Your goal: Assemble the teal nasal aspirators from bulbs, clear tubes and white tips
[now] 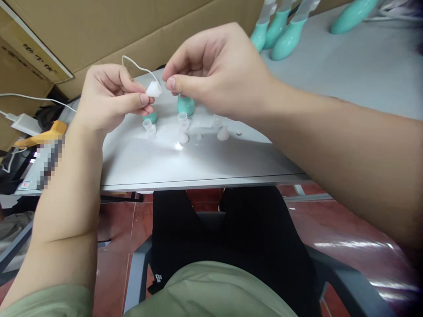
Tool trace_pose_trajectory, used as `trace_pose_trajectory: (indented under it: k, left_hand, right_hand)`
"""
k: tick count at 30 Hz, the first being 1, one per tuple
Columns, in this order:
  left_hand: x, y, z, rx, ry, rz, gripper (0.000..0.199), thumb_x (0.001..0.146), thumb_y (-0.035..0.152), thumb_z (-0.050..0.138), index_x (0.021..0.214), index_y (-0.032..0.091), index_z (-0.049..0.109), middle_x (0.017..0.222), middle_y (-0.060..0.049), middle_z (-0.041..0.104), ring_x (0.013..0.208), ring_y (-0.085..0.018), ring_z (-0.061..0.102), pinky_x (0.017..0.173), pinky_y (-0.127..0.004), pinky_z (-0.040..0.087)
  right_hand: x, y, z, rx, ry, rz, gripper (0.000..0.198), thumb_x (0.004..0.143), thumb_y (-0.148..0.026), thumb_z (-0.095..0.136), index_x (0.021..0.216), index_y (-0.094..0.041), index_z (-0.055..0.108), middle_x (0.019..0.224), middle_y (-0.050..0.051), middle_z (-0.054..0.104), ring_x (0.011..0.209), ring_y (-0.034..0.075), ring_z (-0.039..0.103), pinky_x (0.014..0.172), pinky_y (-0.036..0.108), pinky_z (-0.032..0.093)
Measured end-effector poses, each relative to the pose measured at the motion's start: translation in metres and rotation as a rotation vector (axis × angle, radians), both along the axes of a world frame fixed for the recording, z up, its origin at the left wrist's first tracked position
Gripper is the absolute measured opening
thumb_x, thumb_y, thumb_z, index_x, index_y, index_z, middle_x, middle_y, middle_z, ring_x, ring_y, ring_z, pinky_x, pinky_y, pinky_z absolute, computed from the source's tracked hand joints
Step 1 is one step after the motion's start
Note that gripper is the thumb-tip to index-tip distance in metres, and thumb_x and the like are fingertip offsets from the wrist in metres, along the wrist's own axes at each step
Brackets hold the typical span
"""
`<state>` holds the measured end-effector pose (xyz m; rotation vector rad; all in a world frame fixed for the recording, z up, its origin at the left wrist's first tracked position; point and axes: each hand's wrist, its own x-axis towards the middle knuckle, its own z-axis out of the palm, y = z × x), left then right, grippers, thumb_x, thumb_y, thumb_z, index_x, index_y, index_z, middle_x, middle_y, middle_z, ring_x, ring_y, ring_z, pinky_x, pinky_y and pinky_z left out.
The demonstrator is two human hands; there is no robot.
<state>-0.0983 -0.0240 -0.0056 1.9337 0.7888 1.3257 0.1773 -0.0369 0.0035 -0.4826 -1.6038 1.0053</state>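
Note:
My left hand [107,99] pinches a small white cone-shaped piece [154,89] between thumb and fingertips, above the grey table. Just right of it, my right hand [224,70] has its thumb and forefinger pressed together; anything between them is too small to make out. Behind and below the hands are two teal bulbs, one partly hidden by my left fingers [151,116] and the other [185,106] by my right hand. Closer to me lie clear plastic fittings [150,127], a pale cone [223,133], another whitish piece [183,138] and a tiny round part [239,133].
Several teal bulbs with clear tubes [287,39] stand at the back right, near another teal bulb [355,16]. Cardboard [139,31] walls the far side. A white cable [140,67] rises behind my left hand. At left sit a yellow tool [42,134] and white plug [27,124].

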Motion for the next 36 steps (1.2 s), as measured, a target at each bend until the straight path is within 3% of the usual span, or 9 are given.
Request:
trace_pose_trajectory:
  k: [4, 8, 13, 18, 25, 27, 30, 32, 36]
  left_hand:
    - [0.012, -0.012, 0.007, -0.046, 0.052, 0.086, 0.052, 0.077, 0.055, 0.128, 0.084, 0.03, 0.083, 0.091, -0.003, 0.095, 0.076, -0.024, 0.091, 0.068, -0.04, 0.076]
    - [0.021, -0.014, 0.008, -0.004, 0.048, 0.076, 0.058, 0.078, 0.058, 0.129, 0.081, 0.029, 0.08, 0.089, -0.001, 0.094, 0.076, -0.025, 0.094, 0.065, -0.037, 0.075]
    - [0.02, -0.01, 0.005, 0.032, 0.111, 0.069, 0.062, 0.082, 0.061, 0.127, 0.082, 0.025, 0.076, 0.092, -0.004, 0.094, 0.077, -0.022, 0.092, 0.069, -0.038, 0.074]
    - [0.019, -0.021, 0.012, 0.051, 0.217, 0.101, 0.061, 0.093, 0.071, 0.117, 0.09, 0.028, 0.073, 0.101, -0.003, 0.095, 0.092, -0.025, 0.094, 0.088, -0.047, 0.078]
    - [0.027, -0.02, 0.014, 0.101, 0.15, 0.141, 0.069, 0.085, 0.073, 0.123, 0.081, 0.026, 0.072, 0.09, -0.001, 0.093, 0.079, -0.021, 0.092, 0.072, -0.036, 0.073]
    - [0.023, -0.005, 0.006, 0.191, 0.037, 0.06, 0.065, 0.086, 0.065, 0.126, 0.082, 0.024, 0.076, 0.086, 0.001, 0.091, 0.072, -0.019, 0.091, 0.063, -0.031, 0.07]
    - [0.01, 0.023, -0.006, 0.345, 0.02, -0.21, 0.056, 0.09, 0.061, 0.123, 0.091, 0.022, 0.082, 0.086, 0.005, 0.087, 0.072, -0.022, 0.094, 0.059, -0.027, 0.071]
    - [0.003, 0.033, -0.01, 0.364, 0.036, -0.241, 0.049, 0.094, 0.055, 0.122, 0.094, 0.024, 0.084, 0.089, 0.005, 0.089, 0.073, -0.022, 0.096, 0.059, -0.028, 0.074]
    - [0.0, 0.031, -0.008, 0.357, 0.05, -0.224, 0.043, 0.096, 0.049, 0.124, 0.097, 0.028, 0.086, 0.094, 0.004, 0.094, 0.076, -0.024, 0.098, 0.057, -0.029, 0.077]
  right_hand:
    - [-0.002, -0.002, -0.005, -0.074, 0.095, 0.059, 0.049, 0.093, 0.029, 0.061, 0.084, -0.013, 0.087, 0.079, -0.002, 0.082, 0.074, 0.009, 0.071, 0.073, 0.021, 0.057]
    - [-0.004, 0.0, -0.009, -0.049, 0.128, -0.005, 0.042, 0.091, 0.023, 0.073, 0.083, -0.015, 0.088, 0.078, -0.003, 0.084, 0.073, 0.01, 0.074, 0.073, 0.02, 0.064]
    - [-0.004, 0.001, -0.009, -0.024, 0.217, -0.034, 0.049, 0.088, 0.033, 0.073, 0.082, -0.012, 0.091, 0.08, -0.003, 0.088, 0.074, 0.006, 0.075, 0.073, 0.016, 0.061]
    - [0.002, 0.002, -0.013, 0.126, 0.133, -0.032, 0.037, 0.094, 0.022, 0.083, 0.089, -0.013, 0.095, 0.09, 0.0, 0.092, 0.081, 0.009, 0.078, 0.076, 0.019, 0.062]
    - [0.002, -0.006, 0.0, 0.026, 0.03, -0.08, 0.048, 0.097, 0.028, 0.07, 0.076, -0.012, 0.089, 0.071, -0.004, 0.079, 0.067, 0.004, 0.065, 0.061, 0.017, 0.046]
    - [0.006, -0.006, 0.001, 0.061, -0.035, -0.092, 0.041, 0.101, 0.022, 0.075, 0.082, -0.011, 0.093, 0.075, -0.005, 0.08, 0.071, 0.003, 0.065, 0.063, 0.014, 0.046]
    - [0.012, -0.004, -0.001, 0.151, -0.137, -0.096, 0.034, 0.105, 0.015, 0.075, 0.099, -0.01, 0.099, 0.088, -0.006, 0.085, 0.082, 0.003, 0.07, 0.071, 0.009, 0.05]
    - [0.012, -0.004, -0.001, 0.157, -0.147, -0.084, 0.041, 0.104, 0.018, 0.068, 0.103, -0.009, 0.099, 0.092, -0.007, 0.085, 0.085, 0.002, 0.073, 0.075, 0.008, 0.054]
    - [0.006, -0.006, 0.002, 0.048, -0.053, -0.031, 0.048, 0.1, 0.027, 0.061, 0.089, -0.01, 0.09, 0.079, -0.009, 0.08, 0.074, 0.001, 0.072, 0.068, 0.008, 0.055]
